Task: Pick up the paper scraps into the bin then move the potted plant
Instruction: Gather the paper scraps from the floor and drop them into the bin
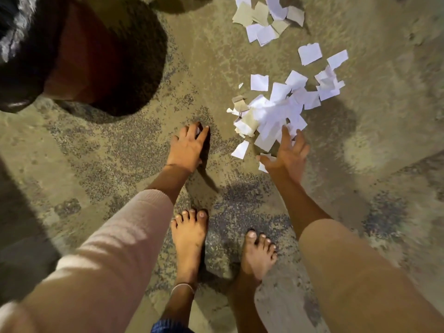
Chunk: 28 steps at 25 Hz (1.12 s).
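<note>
White and beige paper scraps lie on the concrete floor in two groups: a big pile right of centre and a smaller cluster at the top. My right hand is open with its fingers spread, its fingertips touching the near edge of the big pile. A scrap lies beside its thumb. My left hand points down at the floor left of the pile, fingers pinched together with a sliver of white paper between them. The bin, dark with a black liner, stands at the upper left. No potted plant is in view.
My two bare feet stand on the floor just below the hands. The bin casts a dark round shadow toward the centre. The floor is rough, stained concrete.
</note>
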Tool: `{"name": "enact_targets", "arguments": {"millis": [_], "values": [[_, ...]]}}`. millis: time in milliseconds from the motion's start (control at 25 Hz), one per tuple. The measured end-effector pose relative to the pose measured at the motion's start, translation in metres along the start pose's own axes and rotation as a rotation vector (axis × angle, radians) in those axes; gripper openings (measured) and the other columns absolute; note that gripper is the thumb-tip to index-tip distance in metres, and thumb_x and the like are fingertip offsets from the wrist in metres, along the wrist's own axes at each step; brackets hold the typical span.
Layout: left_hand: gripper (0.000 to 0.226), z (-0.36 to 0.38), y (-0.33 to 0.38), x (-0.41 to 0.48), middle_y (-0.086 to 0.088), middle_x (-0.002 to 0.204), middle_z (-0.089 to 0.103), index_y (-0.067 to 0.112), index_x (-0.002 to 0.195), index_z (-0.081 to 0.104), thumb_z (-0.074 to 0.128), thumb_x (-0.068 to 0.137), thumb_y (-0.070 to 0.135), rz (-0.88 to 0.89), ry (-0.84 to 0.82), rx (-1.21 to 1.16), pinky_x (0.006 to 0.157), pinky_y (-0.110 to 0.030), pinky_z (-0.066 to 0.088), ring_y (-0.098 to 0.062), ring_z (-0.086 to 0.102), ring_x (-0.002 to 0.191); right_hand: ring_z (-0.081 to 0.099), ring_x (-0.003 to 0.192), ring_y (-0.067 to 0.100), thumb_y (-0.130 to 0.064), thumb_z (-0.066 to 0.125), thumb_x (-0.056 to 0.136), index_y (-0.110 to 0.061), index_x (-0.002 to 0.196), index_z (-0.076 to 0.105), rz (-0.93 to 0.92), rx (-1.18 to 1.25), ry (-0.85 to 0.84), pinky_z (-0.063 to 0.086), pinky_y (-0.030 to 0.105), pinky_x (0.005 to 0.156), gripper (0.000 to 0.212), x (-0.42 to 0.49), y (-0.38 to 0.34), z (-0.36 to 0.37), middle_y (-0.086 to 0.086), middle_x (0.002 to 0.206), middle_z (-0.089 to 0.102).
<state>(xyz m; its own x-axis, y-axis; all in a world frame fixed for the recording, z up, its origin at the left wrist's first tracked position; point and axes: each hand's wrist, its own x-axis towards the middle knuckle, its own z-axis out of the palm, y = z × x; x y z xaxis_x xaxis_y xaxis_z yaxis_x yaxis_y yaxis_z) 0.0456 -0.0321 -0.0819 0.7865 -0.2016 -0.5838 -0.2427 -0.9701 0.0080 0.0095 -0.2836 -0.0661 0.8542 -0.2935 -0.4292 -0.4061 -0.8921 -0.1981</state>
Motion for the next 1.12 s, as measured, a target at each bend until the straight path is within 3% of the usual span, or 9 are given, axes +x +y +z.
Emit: {"name": "enact_targets", "arguments": {"millis": [120,200,320,440,560,720,880,960,1120], "values": [[0.081,0.003,0.006,-0.006,-0.017,0.149,0.029,0.021,0.148,0.032,0.076,0.080,0.016,-0.076,0.009,-0.170,0.098,-0.053,0.048,-0.039,0.037,0.128,0.023,0.139,0.044,-0.061,0.075,0.065,-0.033,0.151,0.012,-0.049,-0.181,-0.061,0.040,0.056,0.102,0.110,-0.012,0.013,0.008,0.018,0.159,0.010],[0.065,0.006,0.004,-0.010,-0.019,0.147,0.032,0.013,0.139,0.043,0.072,0.081,0.006,-0.104,0.046,-0.283,0.099,-0.054,0.048,-0.041,0.035,0.128,0.024,0.137,0.043,-0.053,0.079,0.066,-0.035,0.149,0.018,-0.157,-0.246,-0.109,0.046,0.055,0.097,0.105,-0.016,0.019,0.013,0.016,0.159,0.011],[0.046,0.002,0.000,-0.001,-0.019,0.137,0.046,0.006,0.128,0.054,0.065,0.084,0.001,-0.142,0.083,-0.365,0.098,-0.053,0.047,-0.041,0.038,0.123,0.034,0.129,0.042,-0.028,0.081,0.071,-0.027,0.134,0.045,-0.251,-0.154,-0.107,0.054,0.054,0.084,0.073,-0.008,0.020,0.015,0.016,0.150,0.029],[0.032,-0.004,-0.007,0.011,-0.019,0.123,0.059,0.005,0.116,0.066,0.061,0.085,-0.002,-0.151,0.075,-0.373,0.094,-0.046,0.050,-0.038,0.050,0.114,0.048,0.113,0.036,-0.019,0.059,0.087,-0.017,0.116,0.054,-0.181,0.001,-0.162,0.048,0.045,0.079,0.029,0.010,0.011,0.015,0.012,0.127,0.047],[0.031,-0.018,-0.001,0.022,-0.019,0.113,0.067,0.008,0.108,0.070,0.058,0.085,-0.009,-0.186,0.133,-0.577,0.091,-0.042,0.055,-0.034,0.064,0.104,0.048,0.113,0.039,-0.007,0.049,0.091,-0.011,0.117,0.056,-0.200,0.016,-0.093,0.045,0.046,0.089,0.027,0.029,-0.002,0.007,0.019,0.126,0.048],[0.036,-0.038,0.038,0.039,-0.011,0.115,0.066,0.012,0.117,0.062,0.066,0.084,-0.004,-0.075,0.249,-0.721,0.092,-0.041,0.056,-0.021,0.065,0.096,0.046,0.122,0.037,-0.016,0.072,0.080,-0.017,0.129,0.049,-0.196,0.146,0.062,0.051,0.048,0.095,0.054,0.045,-0.004,-0.010,0.017,0.136,0.044],[0.114,-0.047,0.068,0.064,-0.015,0.139,0.032,0.021,0.153,0.018,0.091,0.065,0.021,-0.008,0.107,-0.628,0.101,-0.041,0.048,-0.032,0.050,0.121,0.029,0.134,0.038,-0.050,0.082,0.062,-0.029,0.144,0.024,-0.050,0.098,0.015,0.042,0.049,0.101,0.102,0.067,0.019,-0.015,0.015,0.149,0.029],[0.147,-0.049,0.075,0.076,-0.021,0.149,0.018,0.019,0.155,-0.008,0.095,0.053,0.038,-0.014,0.041,-0.456,0.106,-0.042,0.043,-0.038,0.035,0.135,0.019,0.139,0.044,-0.062,0.083,0.052,-0.030,0.150,0.005,-0.002,0.046,-0.087,0.029,0.052,0.110,0.130,0.078,0.033,-0.016,0.021,0.156,0.012],[0.156,-0.056,0.089,0.093,-0.029,0.156,0.006,0.022,0.152,-0.021,0.093,0.049,0.050,0.031,-0.008,-0.110,0.101,-0.050,0.046,-0.045,0.030,0.138,0.008,0.142,0.047,-0.071,0.082,0.041,-0.023,0.151,-0.012,-0.051,-0.079,-0.196,0.013,0.057,0.115,0.152,0.096,0.034,-0.019,0.028,0.156,-0.002]]}}
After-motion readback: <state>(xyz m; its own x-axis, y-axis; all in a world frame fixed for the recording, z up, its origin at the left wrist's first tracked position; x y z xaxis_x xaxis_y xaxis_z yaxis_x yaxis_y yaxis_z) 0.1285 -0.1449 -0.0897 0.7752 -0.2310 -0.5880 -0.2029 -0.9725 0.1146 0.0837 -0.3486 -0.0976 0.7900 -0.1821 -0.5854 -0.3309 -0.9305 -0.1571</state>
